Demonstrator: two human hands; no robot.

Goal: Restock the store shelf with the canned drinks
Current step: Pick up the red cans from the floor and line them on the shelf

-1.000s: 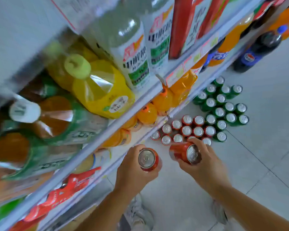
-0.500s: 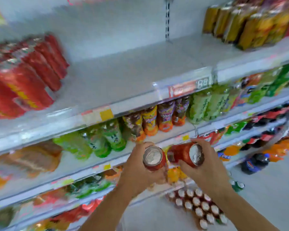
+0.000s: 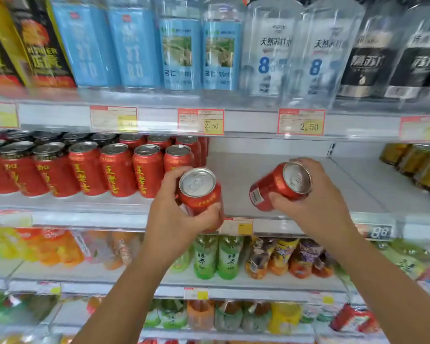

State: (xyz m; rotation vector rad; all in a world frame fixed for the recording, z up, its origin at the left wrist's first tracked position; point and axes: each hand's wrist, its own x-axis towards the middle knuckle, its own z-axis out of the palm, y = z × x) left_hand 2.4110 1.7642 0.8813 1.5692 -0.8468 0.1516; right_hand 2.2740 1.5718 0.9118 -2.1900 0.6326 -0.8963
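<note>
My left hand (image 3: pixel 174 219) grips a red can (image 3: pixel 199 192) held nearly upright, its silver top toward me, just right of a row of several red cans (image 3: pixel 114 170) on the white shelf (image 3: pixel 333 184). My right hand (image 3: pixel 315 207) holds a second red can (image 3: pixel 278 187) tilted on its side over the bare stretch of that shelf. Both cans hang in front of the shelf's front edge, apart from each other.
Gold cans (image 3: pixel 420 167) stand at the shelf's right end. Above is a shelf of water bottles (image 3: pixel 271 50) with price tags (image 3: pixel 301 121). Below are rows of green and orange tea bottles (image 3: pixel 216 256).
The view has risen from the cans on the floor to the can shelf. Both hands have carried their red cans up to shelf height and moved apart.
</note>
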